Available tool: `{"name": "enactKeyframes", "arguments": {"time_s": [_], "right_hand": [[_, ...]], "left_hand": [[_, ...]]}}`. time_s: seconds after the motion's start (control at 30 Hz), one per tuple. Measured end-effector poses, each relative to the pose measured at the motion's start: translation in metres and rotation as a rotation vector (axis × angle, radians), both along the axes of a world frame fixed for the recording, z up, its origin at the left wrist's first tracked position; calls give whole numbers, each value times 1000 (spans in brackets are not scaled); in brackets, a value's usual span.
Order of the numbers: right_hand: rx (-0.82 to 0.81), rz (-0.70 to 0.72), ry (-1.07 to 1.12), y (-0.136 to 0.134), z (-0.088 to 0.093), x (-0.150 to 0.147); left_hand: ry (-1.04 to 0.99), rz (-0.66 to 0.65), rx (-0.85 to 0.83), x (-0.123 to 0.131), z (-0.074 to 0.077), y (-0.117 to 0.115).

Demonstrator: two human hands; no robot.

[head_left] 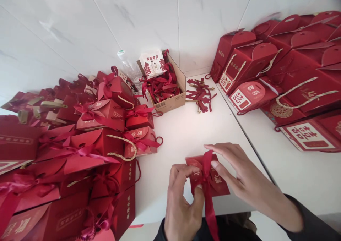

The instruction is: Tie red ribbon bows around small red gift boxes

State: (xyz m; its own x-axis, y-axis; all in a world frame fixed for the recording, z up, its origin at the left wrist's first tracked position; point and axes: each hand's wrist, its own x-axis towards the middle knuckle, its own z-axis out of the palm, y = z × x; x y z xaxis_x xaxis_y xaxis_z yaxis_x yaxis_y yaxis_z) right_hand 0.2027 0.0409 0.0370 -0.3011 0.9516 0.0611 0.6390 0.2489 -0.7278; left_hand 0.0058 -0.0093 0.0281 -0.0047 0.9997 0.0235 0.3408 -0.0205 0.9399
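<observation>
A small red gift box (pixel 217 184) with gold characters lies at the near edge of the white table (pixel 183 134). A dark red ribbon (pixel 206 184) crosses it and hangs down toward me. My left hand (pixel 181 202) pinches the ribbon between thumb and fingers at the box's left side. My right hand (pixel 239 177) rests on the box's right side with its fingers stretched out, fingertips touching the ribbon loop at the top.
A heap of finished red boxes with bows (pixel 80 155) fills the left. A cardboard carton of ribbons (pixel 166 88) stands at the back by the wall, loose red tags (pixel 201 93) beside it. Larger red rope-handled bags (pixel 279 67) are stacked at the right.
</observation>
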Motion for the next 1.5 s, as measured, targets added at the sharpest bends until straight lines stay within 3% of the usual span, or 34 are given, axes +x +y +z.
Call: {"name": "enactKeyframes", "arguments": {"time_s": [0.17,0.53,0.63,0.73,0.83,0.93,1.0,1.23,1.5], "right_hand": [[-81,-55,40,10,3,-3],[-230,-455,38,14,9,15],[-254,-426,-9,15,10,24],[-86,-334,-32,18,13,23],[48,-103,-49,20,15,10],[-14,138,-64,20,16,-1],[-48,183,-58,20,16,-4],[-222,-79,-48,13,9,3],[-282,-148,-26,9,5,4]], "left_hand": [[74,-34,11,4,-4,0],[128,-16,67,4,-6,3],[146,-29,71,5,-4,2],[168,-33,68,6,-4,1],[194,-35,88,6,-4,0],[204,-35,100,6,-4,0],[202,-36,90,6,-3,1],[222,-3,64,8,-3,2],[240,-4,56,9,-4,3]]}}
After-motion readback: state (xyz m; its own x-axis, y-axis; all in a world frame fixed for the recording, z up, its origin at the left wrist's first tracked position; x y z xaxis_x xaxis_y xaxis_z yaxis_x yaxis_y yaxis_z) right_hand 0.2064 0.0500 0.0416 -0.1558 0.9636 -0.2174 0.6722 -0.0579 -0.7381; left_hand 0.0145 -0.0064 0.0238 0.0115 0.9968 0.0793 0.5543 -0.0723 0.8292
